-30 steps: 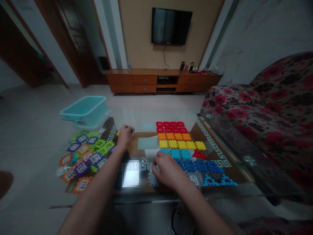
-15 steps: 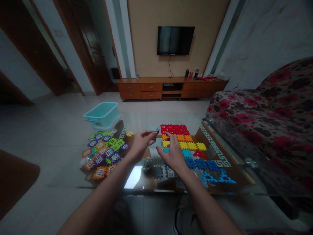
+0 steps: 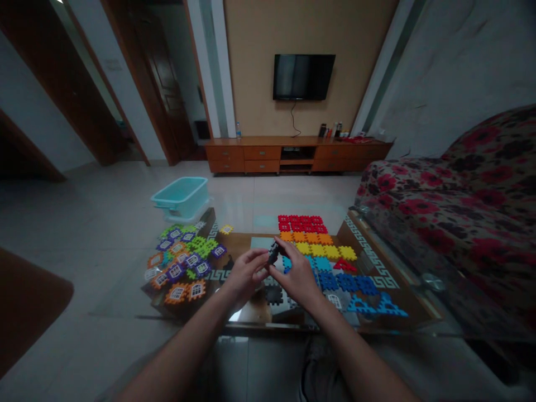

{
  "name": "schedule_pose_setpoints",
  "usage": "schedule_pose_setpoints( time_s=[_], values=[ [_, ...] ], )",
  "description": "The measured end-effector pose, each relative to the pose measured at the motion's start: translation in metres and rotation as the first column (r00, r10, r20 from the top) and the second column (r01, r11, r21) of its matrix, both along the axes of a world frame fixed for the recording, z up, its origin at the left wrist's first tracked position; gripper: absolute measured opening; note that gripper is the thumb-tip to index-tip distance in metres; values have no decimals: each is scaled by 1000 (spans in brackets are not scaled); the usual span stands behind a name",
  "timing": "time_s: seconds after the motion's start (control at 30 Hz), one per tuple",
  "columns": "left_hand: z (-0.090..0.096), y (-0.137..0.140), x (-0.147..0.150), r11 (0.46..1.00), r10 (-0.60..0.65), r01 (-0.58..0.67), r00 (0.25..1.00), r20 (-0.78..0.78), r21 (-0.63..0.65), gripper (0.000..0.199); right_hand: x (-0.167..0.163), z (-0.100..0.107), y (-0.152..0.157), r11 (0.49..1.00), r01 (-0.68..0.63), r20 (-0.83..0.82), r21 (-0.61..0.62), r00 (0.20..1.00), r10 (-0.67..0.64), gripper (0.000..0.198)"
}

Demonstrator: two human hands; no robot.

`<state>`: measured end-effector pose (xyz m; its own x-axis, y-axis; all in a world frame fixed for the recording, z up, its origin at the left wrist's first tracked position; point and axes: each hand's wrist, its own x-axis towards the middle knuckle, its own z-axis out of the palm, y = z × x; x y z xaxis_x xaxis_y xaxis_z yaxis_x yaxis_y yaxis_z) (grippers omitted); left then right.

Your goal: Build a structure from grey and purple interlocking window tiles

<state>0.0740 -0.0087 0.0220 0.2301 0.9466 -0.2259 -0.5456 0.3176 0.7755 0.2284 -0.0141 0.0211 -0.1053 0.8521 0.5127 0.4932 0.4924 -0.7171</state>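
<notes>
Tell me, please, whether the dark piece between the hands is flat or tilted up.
Tilted up: the dark piece between the left hand and right hand shows as a narrow, slanted strip.

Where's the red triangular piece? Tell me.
In the right half of the head view, the red triangular piece lies just right of the light blue pieces, between the yellow row and dark blue row.

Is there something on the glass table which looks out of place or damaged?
One piece looks odd: the red triangle lies at the right of the light-blue row, while the red squares are grouped at the table's far side. I see nothing spilled; small damage would be too fine to tell.
</notes>
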Motion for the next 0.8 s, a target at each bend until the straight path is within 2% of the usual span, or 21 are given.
schedule_pose_setpoints(
  time_s=[0.27, 0.37, 0.5, 0.8],
  values=[
    [5, 3, -3, 999, -23, 25, 998, 50, -36, 39, 4, 4, -1, 997, -29, 23, -70, 999, 31, 56],
    [6, 1, -5, 999, -52, 52, 998, 34, -16, 34, 4, 6, -3, 996, -47, -10, -70, 999, 46, 55],
    [4, -2, -8, 997, -77, 78, 997, -10, 6, 30, 4, 10, -8, 996, -83, 26, -43, 996, 84, 55],
    [7, -6, -19, 993, -109, 106, 993, -44, -52, 45, 5, 12, -12, 981, -168, -17, -94, 986, 167, 59]
  ],
)
